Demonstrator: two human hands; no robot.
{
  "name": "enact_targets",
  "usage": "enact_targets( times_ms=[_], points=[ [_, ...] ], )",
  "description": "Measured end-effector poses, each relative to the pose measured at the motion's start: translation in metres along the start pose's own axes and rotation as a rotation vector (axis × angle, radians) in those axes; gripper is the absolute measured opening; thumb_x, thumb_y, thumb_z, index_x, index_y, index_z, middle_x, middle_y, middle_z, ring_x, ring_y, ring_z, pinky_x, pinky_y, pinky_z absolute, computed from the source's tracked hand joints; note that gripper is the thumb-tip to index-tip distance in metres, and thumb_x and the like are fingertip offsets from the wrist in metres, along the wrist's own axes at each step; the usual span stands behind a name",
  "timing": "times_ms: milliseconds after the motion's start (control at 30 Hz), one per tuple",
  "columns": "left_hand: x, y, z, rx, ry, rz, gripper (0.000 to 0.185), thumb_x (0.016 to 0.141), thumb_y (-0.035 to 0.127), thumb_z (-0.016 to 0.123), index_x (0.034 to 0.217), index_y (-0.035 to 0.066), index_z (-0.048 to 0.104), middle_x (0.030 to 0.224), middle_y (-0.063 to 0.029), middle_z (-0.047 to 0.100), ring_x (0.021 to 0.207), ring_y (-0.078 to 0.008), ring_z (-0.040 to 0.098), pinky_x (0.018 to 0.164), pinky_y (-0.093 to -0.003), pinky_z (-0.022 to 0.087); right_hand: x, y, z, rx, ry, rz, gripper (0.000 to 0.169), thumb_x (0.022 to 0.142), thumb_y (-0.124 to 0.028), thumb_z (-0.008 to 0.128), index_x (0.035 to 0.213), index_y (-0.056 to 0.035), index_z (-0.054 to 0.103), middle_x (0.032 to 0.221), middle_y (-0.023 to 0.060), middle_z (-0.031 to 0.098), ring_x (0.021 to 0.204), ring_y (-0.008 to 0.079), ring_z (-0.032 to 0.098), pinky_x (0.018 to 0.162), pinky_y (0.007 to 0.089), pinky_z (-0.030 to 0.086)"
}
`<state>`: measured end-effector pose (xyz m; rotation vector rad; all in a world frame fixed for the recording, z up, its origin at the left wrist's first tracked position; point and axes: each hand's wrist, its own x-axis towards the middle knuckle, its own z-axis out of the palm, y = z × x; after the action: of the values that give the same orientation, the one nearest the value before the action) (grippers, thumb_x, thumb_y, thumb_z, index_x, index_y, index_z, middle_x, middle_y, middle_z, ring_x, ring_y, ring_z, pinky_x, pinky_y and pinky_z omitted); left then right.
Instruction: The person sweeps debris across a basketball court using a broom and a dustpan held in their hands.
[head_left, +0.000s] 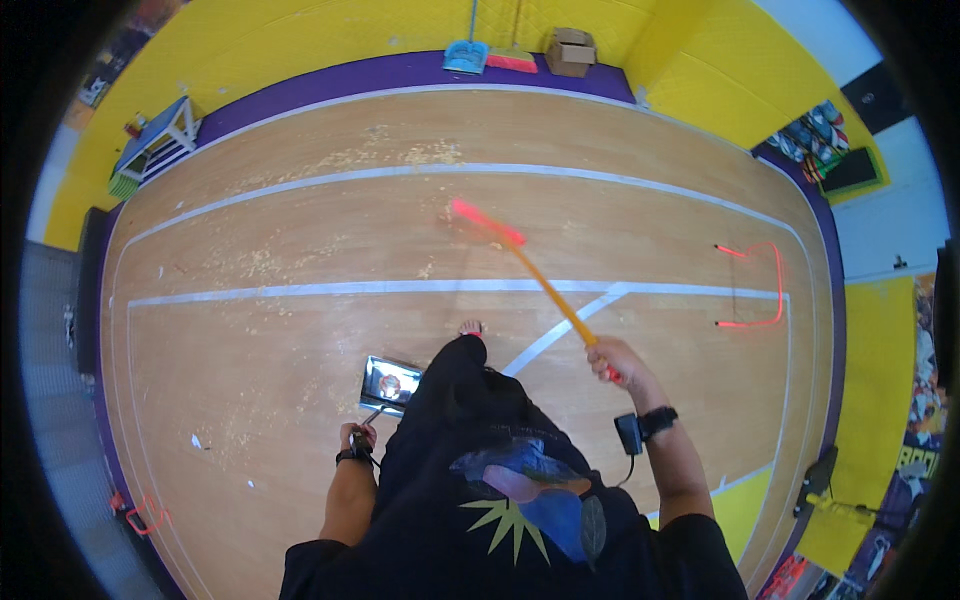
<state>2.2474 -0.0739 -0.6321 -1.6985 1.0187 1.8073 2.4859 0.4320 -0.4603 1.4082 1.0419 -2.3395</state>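
Observation:
My right hand (613, 360) is closed around the orange handle of a broom (551, 292), held out in front of me to the right. The broom's red-pink bristle head (487, 221) is blurred and lies over the wooden floor beyond the white line. My left hand (358, 436) is shut on the handle of a dustpan (390, 382), which is low by my left side with a shiny, reflecting pan. Pale crumb-like debris (255, 262) is scattered over the floor at the left, with more (431, 154) beyond the broom head.
A blue dustpan (465, 58), another broom (512, 60) and a cardboard box (571, 52) stand by the far yellow wall. A small bench (161, 139) is at the far left. Red hurdle-like frames stand at right (780, 285) and lower left (148, 516). My bare-toed foot (471, 328) shows ahead.

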Motion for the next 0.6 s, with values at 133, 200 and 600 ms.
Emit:
enact_targets(
  times_ms=[133,200,600],
  points=[
    [0.015,-0.005,0.036,0.059,-0.103,-0.037,0.014,0.068,0.014,0.044,0.065,0.002,0.038,0.053,-0.0057,0.042,0.042,-0.0166,0.045,0.045,-0.0268,0.046,0.028,-0.053,-0.013,-0.042,0.239,-0.016,0.009,0.075,-0.007,0.048,0.071,-0.0068,0.039,0.051,-0.0030,0.037,0.035,0.0045,0.035,0.029,0.0171,0.027],
    [0.025,-0.009,0.057,-0.042,-0.097,-0.027,0.012,0.067,0.013,0.044,0.064,0.002,0.040,0.052,-0.0058,0.042,0.043,-0.0173,0.046,0.046,-0.0280,0.047,0.054,-0.072,-0.034,-0.027,0.317,-0.011,0.008,0.076,-0.007,0.047,0.072,-0.0055,0.041,0.048,-0.0018,0.038,0.034,0.0063,0.035,0.029,0.0189,0.027],
    [-0.017,-0.019,0.160,0.063,-0.048,-0.009,0.004,0.071,0.004,0.031,0.067,0.003,0.031,0.051,-0.0033,0.030,0.035,-0.0113,0.029,0.034,-0.0207,0.034,0.067,-0.026,0.009,-0.424,0.116,0.081,0.011,0.073,-0.010,0.049,0.064,-0.0041,0.046,0.045,0.0001,0.039,0.034,0.0102,0.039,0.029,0.0236,0.030]
  ],
)
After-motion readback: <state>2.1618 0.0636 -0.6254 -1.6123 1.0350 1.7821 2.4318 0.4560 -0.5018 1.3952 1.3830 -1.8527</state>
